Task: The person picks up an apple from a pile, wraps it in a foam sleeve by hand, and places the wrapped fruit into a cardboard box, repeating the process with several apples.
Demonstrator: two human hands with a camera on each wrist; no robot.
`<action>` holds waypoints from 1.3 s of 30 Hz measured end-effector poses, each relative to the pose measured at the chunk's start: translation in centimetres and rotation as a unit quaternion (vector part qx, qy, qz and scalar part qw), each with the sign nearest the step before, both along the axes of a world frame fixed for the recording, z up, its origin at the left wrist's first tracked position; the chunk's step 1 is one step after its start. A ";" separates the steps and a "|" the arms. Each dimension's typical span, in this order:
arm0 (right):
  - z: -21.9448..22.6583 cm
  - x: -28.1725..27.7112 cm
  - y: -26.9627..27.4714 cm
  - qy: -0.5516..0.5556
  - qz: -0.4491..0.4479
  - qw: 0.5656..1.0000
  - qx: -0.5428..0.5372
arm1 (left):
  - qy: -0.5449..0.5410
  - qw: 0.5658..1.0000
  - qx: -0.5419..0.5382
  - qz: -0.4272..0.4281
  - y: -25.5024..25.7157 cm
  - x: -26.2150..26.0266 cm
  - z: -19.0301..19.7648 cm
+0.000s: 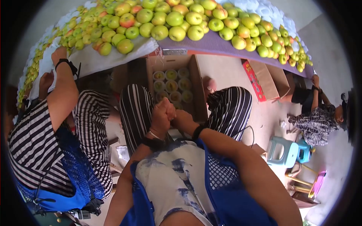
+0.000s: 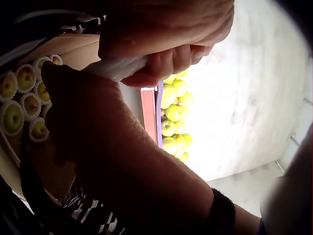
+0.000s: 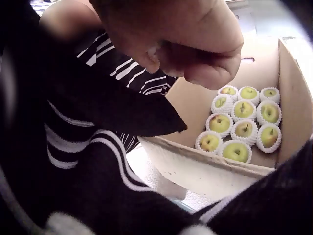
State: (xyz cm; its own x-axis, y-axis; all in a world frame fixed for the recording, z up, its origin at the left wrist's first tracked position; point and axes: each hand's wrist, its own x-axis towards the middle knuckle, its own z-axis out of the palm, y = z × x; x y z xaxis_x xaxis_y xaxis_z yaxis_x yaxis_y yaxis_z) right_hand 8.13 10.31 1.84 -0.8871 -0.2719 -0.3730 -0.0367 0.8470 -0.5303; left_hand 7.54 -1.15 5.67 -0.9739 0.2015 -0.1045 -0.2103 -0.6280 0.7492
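Observation:
My two hands meet in front of my chest, above my knees. The left hand [image 1: 163, 113] [image 2: 166, 29] has its fingers curled round a white foam piece [image 2: 117, 67]. My right hand [image 1: 182, 119] [image 3: 186, 44] is curled too and presses against the left hand at that same piece. Just beyond the hands stands an open cardboard box [image 1: 198, 86] [image 3: 195, 169]. It holds several green apples in white foam nets [image 1: 171, 86] [image 3: 239, 127] [image 2: 19, 98].
A big pile of green apples [image 1: 177, 22] [image 2: 173, 117] covers the purple table behind the box. A person in a striped shirt [image 1: 56, 124] at left reaches to the table. Another open box [image 1: 266, 79], a crouching person [image 1: 316, 116] and a blue stool [image 1: 286, 150] are at right.

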 end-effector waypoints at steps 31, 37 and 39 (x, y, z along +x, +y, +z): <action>-0.5 -4.3 3.5 0.061 -0.076 0.988 -0.117 | -0.019 0.992 -0.116 0.052 -0.6 -1.5 1.6; 0.9 -5.1 4.6 0.062 -0.045 0.996 -0.054 | -0.035 0.983 -0.176 0.037 -0.8 -1.9 1.4; 1.2 -5.4 4.6 0.060 -0.031 0.997 -0.040 | -0.090 0.988 -0.124 0.029 -0.9 -2.1 0.7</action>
State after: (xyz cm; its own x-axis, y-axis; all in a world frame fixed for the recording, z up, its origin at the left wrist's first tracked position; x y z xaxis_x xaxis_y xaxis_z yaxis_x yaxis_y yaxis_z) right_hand 2.77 14.91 3.05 -0.9402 -0.2399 -0.2418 -0.0537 0.8054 -0.5903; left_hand 5.42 -2.03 6.37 -0.9443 0.0935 -0.3156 -0.3232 -0.4452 0.8351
